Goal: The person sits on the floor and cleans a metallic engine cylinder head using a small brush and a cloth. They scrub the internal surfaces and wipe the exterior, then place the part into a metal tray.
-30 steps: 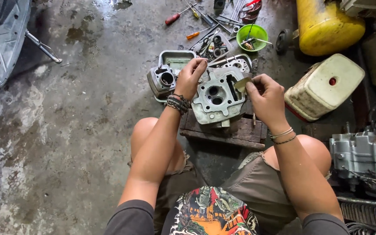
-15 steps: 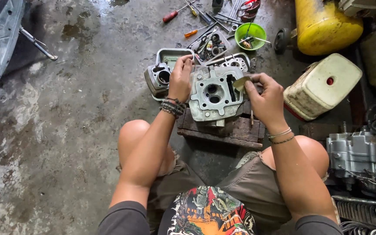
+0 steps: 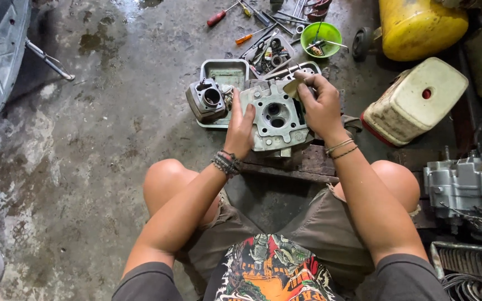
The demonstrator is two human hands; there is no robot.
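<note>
Matt grey cast-metal cylinder head [image 3: 274, 117]; rough concrete floor [image 3: 112, 156].

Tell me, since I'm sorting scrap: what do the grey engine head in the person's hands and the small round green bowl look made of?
The grey engine head looks like cast metal, probably aluminium: dull matte grey, with machined round ports. The small green bowl looks like plastic: a bright, even, slightly glossy colour and a thin rim.

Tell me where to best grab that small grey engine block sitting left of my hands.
Probably grip the small grey engine block by its two outer side walls, coming down from above. It stands upright with its round bore facing up, and its left side toward the bare floor looks free.
</note>
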